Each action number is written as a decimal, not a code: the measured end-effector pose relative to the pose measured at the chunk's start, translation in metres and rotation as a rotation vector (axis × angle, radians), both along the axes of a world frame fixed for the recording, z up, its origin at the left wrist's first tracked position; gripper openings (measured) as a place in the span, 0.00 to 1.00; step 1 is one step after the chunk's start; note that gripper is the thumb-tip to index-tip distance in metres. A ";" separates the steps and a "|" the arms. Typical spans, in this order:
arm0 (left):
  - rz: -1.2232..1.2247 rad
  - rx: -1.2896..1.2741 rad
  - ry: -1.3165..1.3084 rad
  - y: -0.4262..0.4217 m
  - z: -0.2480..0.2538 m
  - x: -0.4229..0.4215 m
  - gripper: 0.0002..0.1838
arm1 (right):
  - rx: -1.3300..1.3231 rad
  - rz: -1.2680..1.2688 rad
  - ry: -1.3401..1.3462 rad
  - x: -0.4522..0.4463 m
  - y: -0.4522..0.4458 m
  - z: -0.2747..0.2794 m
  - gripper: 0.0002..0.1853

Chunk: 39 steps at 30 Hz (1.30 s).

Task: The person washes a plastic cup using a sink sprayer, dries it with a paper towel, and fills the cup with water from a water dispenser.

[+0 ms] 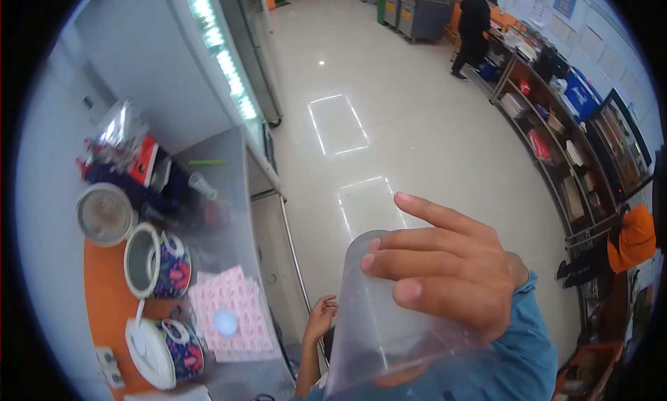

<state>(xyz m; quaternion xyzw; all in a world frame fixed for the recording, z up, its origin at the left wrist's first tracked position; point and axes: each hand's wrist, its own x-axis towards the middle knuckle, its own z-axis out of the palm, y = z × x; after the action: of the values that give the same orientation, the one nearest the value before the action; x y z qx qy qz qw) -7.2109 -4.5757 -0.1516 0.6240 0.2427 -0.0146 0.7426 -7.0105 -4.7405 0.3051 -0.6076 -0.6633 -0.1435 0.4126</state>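
My right hand point(445, 262), at the end of a blue sleeve, is raised in front of me over the floor. Its fingers lie across a translucent plastic cup point(368, 338), whose narrower end points away from me; the thumb is hidden. Lower down, beside the counter's edge, my left hand point(324, 313) is bare of any object, its fingers loosely bent and apart. Nearest to it on the counter is a stack of pink-and-white patterned paper point(226, 290) with a small pale-blue round object point(225, 322) on top.
Two floral pots point(171, 265) stand on the left counter point(236, 213), one uncovered, near a round lid point(105, 213) and bagged items. A lit glass-door fridge point(222, 54) lies beyond. Shelves point(549, 130) line the right, where a person in black point(474, 29) and one in orange point(632, 238) stand.
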 end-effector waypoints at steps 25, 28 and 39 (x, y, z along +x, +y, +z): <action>-0.028 0.101 0.713 0.393 -0.223 0.524 0.12 | -0.039 -0.510 0.027 0.661 0.275 0.027 0.28; 0.054 0.119 0.464 0.480 -0.225 0.699 0.17 | -0.038 -0.526 0.017 0.753 0.315 0.021 0.27; 0.141 -0.007 0.622 0.594 -0.204 1.044 0.19 | -0.071 -0.523 -0.019 1.121 0.476 0.049 0.27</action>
<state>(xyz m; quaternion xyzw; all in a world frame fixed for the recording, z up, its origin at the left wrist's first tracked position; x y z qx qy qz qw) -6.1665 -3.9819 -0.3559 0.5685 0.5009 -0.1541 0.6341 -5.8897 -4.2645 0.3537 -0.7711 -0.4922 -0.2275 0.3336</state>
